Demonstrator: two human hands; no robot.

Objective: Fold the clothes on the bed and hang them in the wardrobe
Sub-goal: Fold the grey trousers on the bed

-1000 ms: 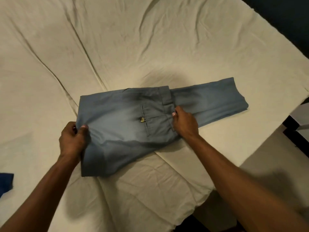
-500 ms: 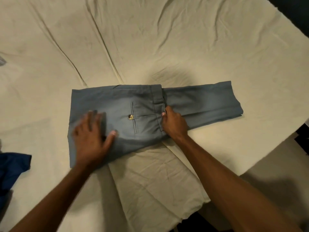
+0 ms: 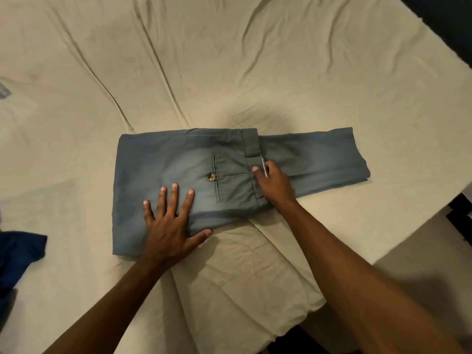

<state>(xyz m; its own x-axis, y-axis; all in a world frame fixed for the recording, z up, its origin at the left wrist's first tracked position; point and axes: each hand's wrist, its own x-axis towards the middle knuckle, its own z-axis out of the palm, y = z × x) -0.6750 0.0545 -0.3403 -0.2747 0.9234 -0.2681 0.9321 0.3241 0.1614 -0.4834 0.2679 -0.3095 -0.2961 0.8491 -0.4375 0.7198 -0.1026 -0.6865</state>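
the grey-blue trousers (image 3: 178,169) lie folded on the cream bed sheet (image 3: 229,60), near the corner of the bed closest to me. the waist section is doubled over onto the legs, so the waistband (image 3: 251,143) runs across the middle of the bundle. the leg ends (image 3: 332,159) extend to my right from under it. a back pocket (image 3: 235,180) with a brass-coloured button (image 3: 211,177) faces up, between my two hands.

my left hand (image 3: 171,226) lies flat on the near left part of the folded trousers. its fingers are straight and spread apart, palm down, pressing the cloth against the sheet. the thumb reaches past the near edge of the trousers onto the sheet.

my right hand (image 3: 274,182) rests at the waistband edge, just right of the pocket. its fingers are curled around the edge of the cloth there, with the thumb tip on top near the belt loop. the fingers themselves are tucked under the hand and the cloth, so i cannot tell how deep the grip goes.

a dark blue garment (image 3: 18,256) lies on the sheet at the left edge of view, well apart from the trousers. the sheet carries long creases that run away from the trousers toward the far side.
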